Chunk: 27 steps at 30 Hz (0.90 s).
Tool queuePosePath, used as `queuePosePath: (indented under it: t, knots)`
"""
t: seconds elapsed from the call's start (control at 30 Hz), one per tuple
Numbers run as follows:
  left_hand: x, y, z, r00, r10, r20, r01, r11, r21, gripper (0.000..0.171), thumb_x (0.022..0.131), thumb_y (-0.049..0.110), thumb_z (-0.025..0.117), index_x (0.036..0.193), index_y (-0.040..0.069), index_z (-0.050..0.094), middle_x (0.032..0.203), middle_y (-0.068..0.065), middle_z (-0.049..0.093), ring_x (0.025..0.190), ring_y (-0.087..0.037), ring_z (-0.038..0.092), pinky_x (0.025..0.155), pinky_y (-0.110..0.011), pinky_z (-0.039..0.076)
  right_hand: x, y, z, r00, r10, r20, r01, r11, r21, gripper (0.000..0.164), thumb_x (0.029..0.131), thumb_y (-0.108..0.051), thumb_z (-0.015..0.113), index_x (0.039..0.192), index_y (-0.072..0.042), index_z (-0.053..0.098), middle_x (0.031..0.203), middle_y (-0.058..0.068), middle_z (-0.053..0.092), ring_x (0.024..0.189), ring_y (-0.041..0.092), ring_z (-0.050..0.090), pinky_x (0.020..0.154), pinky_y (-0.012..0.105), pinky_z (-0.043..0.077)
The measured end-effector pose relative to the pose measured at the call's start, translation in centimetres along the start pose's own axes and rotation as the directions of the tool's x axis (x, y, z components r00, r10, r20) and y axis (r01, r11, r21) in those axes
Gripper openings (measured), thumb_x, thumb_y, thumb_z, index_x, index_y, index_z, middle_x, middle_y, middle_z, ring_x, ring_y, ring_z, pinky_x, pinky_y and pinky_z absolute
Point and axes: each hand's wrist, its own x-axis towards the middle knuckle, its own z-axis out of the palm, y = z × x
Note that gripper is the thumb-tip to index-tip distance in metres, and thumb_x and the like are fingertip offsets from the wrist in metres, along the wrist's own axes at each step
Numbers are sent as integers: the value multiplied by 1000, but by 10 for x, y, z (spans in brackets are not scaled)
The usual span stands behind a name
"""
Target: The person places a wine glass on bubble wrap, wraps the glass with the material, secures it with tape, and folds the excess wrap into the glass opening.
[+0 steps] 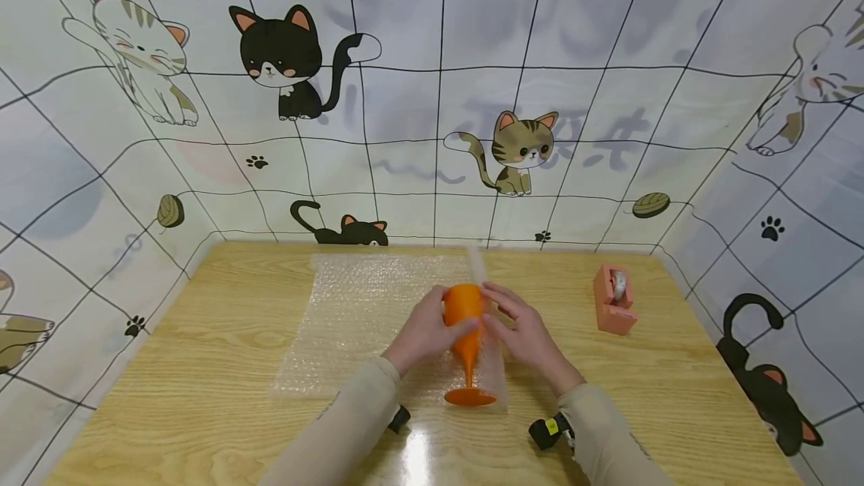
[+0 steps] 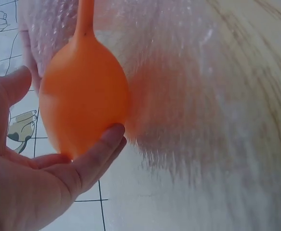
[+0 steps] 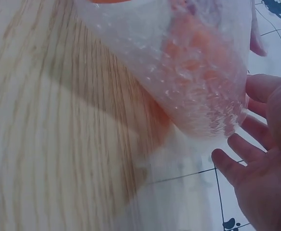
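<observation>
Orange goblet (image 1: 467, 351) on bubble wrap (image 1: 364, 321), between both hands, foot toward the person. Left hand (image 1: 425, 332): fingers touching bowl near rim, thumb raised over it, loose. Right hand (image 1: 526, 334): fingers spread, at raised wrap edge beside bowl. Backdrop (image 1: 405, 96) characters faint, unreadable; sleeve print too small.

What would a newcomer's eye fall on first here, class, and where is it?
Probably the bright orange goblet, between the left grip and right grip, with clear bubble wrap spread mostly to its left. Next, perhaps, the bold black-and-white cat printed on the backdrop, upper left in the head view. Then the pink tape dispenser on the table's right.
</observation>
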Motion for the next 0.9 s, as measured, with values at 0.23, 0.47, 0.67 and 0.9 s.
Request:
queuePosePath:
  t: [0.23,0.47,0.67,0.9]
  knots:
    - [2,-4,3,999,-17,-27,17,1000,-1,80,82,40,88,134,-3,46,111,-10,61,88,-21,61,74,-33,57,3,-4,6,1000,25,-4,-25,1000,1,52,99,-11,70,148,-3,54,152,17,53,138,40,52,104,58,50]
    - [1,-4,2,998,-56,-26,56,998,0,82,80,42,90,135,0,46,113,-10,62,91,-21,62,81,-35,58,4,-6,6,999,53,-7,-53,998,29,50,99,-11,70,147,-5,57,155,14,50,140,37,50,102,54,54]
    - [0,-5,0,996,-85,-23,85,996,-28,82,80,41,90,136,1,47,119,-11,62,96,-22,63,86,-38,58,5,-8,5,999,43,10,-43,998,42,50,99,-13,71,146,-3,57,156,15,48,139,39,50,101,53,54]
    - [-3,-9,-5,993,-112,-39,113,994,6,81,81,41,89,138,0,50,128,-14,57,103,-25,62,90,-40,59,6,-8,4,997,23,73,-28,997,70,52,100,-14,70,149,-4,54,159,15,44,142,41,46,106,58,49]
